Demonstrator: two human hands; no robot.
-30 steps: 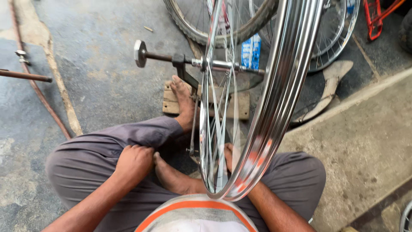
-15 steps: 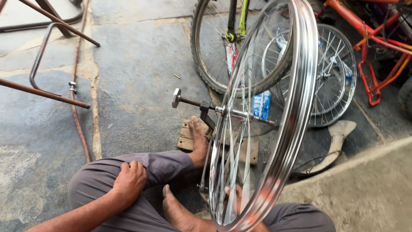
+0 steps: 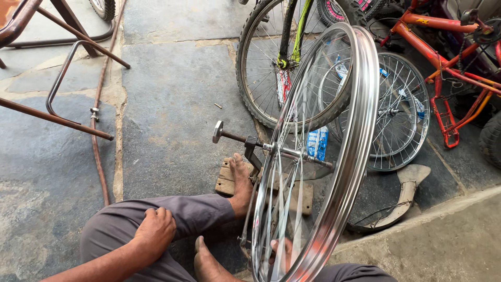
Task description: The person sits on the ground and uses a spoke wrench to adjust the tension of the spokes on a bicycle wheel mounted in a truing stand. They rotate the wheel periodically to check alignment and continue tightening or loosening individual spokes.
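A shiny chrome bicycle wheel stands upright on a threaded axle in a small metal stand. The stand rests on a wooden block, and my left foot presses on that block. My left hand lies on my left knee in grey trousers and holds nothing. My right hand shows only in part behind the spokes, low inside the wheel. Whether it grips anything is hidden. My right foot lies close to the wheel's bottom.
A bicycle's front tyre with a green fork stands just behind the wheel. A smaller spoked wheel and an orange bicycle frame are at the right. Rusty metal tubes and a hose lie at the left. A concrete step rises at lower right.
The view has tilted upward, so more of the floor, tubes and bicycles shows. My left hand stays on the knee and my right hand stays low behind the spokes.
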